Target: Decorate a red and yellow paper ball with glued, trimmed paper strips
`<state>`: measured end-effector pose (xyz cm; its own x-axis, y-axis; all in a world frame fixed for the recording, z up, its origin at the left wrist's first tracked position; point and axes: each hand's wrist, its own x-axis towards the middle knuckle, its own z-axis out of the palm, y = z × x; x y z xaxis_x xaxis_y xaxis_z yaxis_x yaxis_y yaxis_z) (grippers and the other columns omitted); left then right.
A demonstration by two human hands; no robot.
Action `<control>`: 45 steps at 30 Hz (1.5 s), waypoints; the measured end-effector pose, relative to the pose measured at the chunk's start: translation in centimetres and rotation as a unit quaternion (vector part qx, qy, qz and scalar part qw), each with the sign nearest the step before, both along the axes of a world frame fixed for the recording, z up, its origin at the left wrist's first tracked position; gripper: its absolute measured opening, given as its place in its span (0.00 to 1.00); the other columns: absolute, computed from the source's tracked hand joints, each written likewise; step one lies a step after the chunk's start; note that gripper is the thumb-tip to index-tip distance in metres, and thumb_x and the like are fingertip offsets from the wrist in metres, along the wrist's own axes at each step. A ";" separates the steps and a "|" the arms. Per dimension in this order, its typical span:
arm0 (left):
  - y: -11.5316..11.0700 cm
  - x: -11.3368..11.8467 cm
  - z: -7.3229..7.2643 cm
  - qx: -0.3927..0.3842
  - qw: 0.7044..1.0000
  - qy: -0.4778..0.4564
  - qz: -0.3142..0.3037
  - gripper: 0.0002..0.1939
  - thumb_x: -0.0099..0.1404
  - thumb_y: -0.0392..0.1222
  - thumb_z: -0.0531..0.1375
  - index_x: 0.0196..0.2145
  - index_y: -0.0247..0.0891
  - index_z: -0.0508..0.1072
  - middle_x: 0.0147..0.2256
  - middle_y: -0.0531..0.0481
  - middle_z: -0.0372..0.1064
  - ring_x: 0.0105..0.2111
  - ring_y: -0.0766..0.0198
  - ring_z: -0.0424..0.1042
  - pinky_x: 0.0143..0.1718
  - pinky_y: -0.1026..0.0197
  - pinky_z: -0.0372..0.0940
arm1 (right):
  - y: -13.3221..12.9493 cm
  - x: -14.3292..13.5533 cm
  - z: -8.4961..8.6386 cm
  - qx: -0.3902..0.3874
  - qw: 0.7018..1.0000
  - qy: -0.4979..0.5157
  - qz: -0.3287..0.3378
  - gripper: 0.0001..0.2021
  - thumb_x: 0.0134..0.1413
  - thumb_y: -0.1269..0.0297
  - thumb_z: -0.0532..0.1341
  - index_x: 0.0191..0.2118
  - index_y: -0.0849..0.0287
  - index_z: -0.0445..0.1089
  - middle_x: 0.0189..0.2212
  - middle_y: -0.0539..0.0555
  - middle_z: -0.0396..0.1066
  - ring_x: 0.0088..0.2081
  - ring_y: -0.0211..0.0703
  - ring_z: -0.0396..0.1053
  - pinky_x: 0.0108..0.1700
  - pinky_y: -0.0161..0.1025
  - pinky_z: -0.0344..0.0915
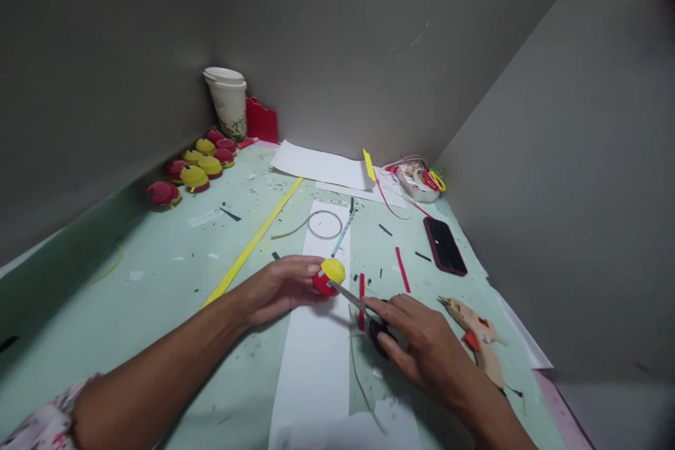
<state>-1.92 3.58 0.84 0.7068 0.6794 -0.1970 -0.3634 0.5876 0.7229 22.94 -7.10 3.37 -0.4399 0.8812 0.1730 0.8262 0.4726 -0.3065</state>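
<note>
Between the fingers of my left hand (282,286) is a small red and yellow paper ball (332,270), its ribbed yellow half facing up and its red half below. My right hand (422,337) is closed around the black handles of a pair of scissors (351,296). The blades point left, and their tips meet the ball's red side; whether they cut into it or only touch it I cannot tell. Under both hands runs a long white paper strip (311,365). A short red strip (361,295) lies beneath the scissors.
Several red and yellow balls (195,178) sit at the left wall near a white paper cup (229,102). On the right are a hot glue gun (477,337) and a phone (444,246). A ring (325,224), a pencil (344,233), a yellow strip (258,238) and scraps lie on the table.
</note>
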 end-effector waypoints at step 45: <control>-0.2 0.1 0.2 0.047 0.996 0.058 0.038 0.18 0.54 0.37 0.71 0.44 0.36 0.79 0.41 0.44 0.77 0.40 0.60 0.72 0.45 0.60 0.63 | -0.3 0.0 0.2 -0.053 0.997 0.047 -0.013 0.23 0.56 0.72 0.58 0.58 0.54 0.67 0.33 0.54 0.72 0.35 0.45 0.70 0.37 0.40 0.66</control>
